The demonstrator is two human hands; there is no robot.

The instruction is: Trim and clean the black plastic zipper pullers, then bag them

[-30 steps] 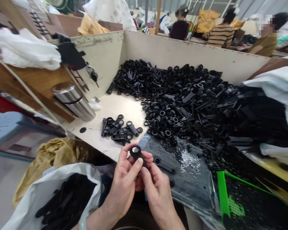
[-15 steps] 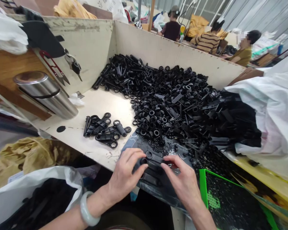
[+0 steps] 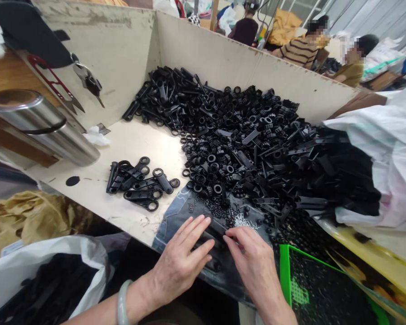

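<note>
My left hand (image 3: 184, 259) lies flat with its fingers stretched out over a black plastic part (image 3: 212, 231) on a denim cloth (image 3: 174, 216) at the bench's front edge. My right hand (image 3: 253, 262) is beside it, with fingertips drawn together in a pinch at the same part; what they hold is hidden. A small heap of tiny metal pins (image 3: 243, 221) lies just beyond the right fingertips. A large pile of black plastic parts (image 3: 250, 144) fills the bench behind. A small group of black ring-ended levers (image 3: 140, 185) lies apart to the left.
Board walls (image 3: 223, 58) close the bench at the back and left. A steel flask (image 3: 43, 126), red snips (image 3: 54, 81) and keys (image 3: 88, 81) sit left. A green basket (image 3: 291, 280), white bags (image 3: 379, 144) (image 3: 47, 275). Several people sit beyond the wall.
Both hands came down from holding a ring-ended part in the air to the denim cloth. The left hand flattened out, and the right fingers closed into a pinch. The view moved down and left.
</note>
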